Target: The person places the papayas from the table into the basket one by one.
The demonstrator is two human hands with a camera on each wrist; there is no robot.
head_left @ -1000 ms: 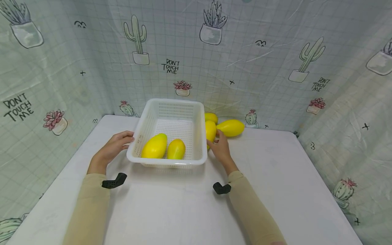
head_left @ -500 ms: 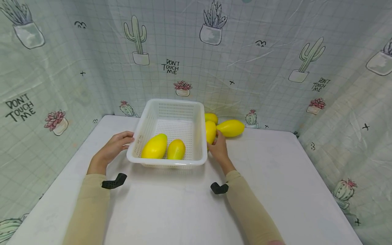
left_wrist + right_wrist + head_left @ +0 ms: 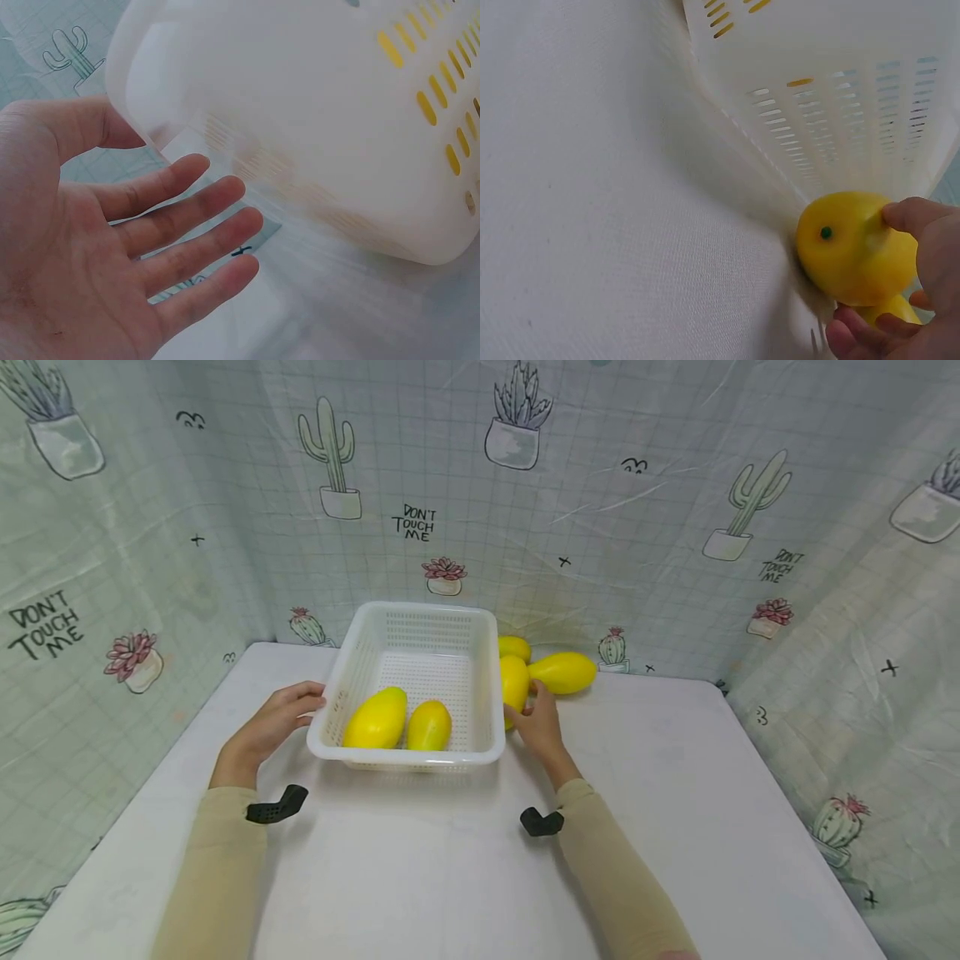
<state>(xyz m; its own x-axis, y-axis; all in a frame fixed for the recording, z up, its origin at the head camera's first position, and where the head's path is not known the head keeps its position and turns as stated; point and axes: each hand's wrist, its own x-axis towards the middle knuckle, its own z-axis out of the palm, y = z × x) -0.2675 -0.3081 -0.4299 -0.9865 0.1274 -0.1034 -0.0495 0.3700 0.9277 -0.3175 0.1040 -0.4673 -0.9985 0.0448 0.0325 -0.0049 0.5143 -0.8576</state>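
Observation:
A white plastic basket (image 3: pixel 408 757) stands in the middle of the table, with two yellow mangoes, a larger one (image 3: pixel 377 718) and a smaller one (image 3: pixel 430 727), lying at its near end. My left hand (image 3: pixel 273 718) is at the basket's left side, fingers extended, with its thumb (image 3: pixel 112 124) at the rim in the left wrist view. Right of the basket, my right hand (image 3: pixel 542 727) grips another mango (image 3: pixel 851 247) that lies close against the basket wall. In the right wrist view the thumb lies on its top and the fingers curl below it.
Two more mangoes lie behind the gripped one, a long one (image 3: pixel 564 673) to the right and one (image 3: pixel 513 647) partly hidden by the basket. A cactus-print curtain (image 3: pixel 600 527) rises behind the white table (image 3: pixel 420 860) and on both sides.
The right hand shifts slightly around the mango beside the basket. The left hand and the basket keep their places; the whole head view has moved a little.

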